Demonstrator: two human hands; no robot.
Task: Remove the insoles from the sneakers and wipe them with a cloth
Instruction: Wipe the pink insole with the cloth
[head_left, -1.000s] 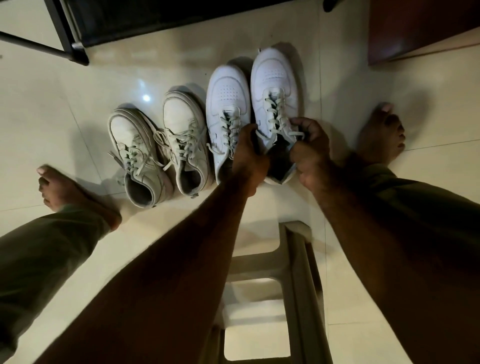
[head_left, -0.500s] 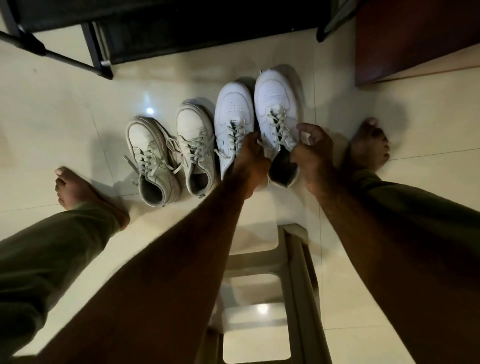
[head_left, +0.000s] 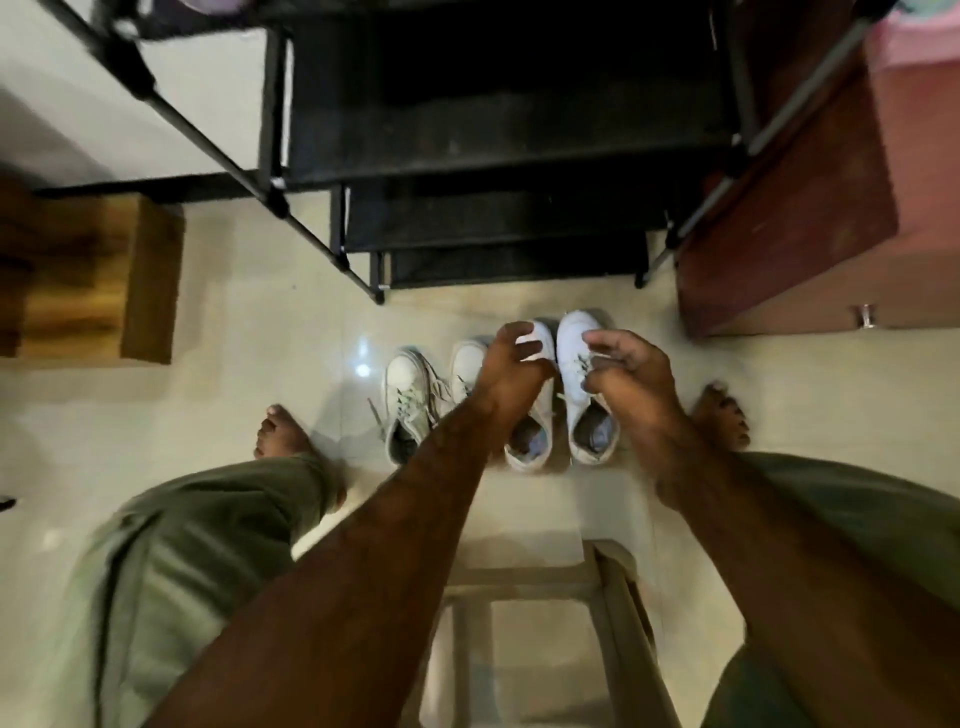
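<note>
1. Left hand (head_left: 511, 366) is hovering, loosely curled and empty, over the left white sneaker (head_left: 535, 447).
2. Right hand (head_left: 623, 371) is curling by the laces of the right white sneaker (head_left: 584, 410); whether it is pinching them I cannot tell.
3. Both sneakers are lying on the floor (head_left: 260, 332), toes pointing away, heel openings toward the hands.

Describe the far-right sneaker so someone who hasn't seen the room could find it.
Four sneakers stand in a row on the floor before the black shoe rack. The far-right sneaker is the end one nearest the red-brown cabinet. It is bright white, unlike the duller pair at the left, and its toe reaches closest to the rack.
</note>
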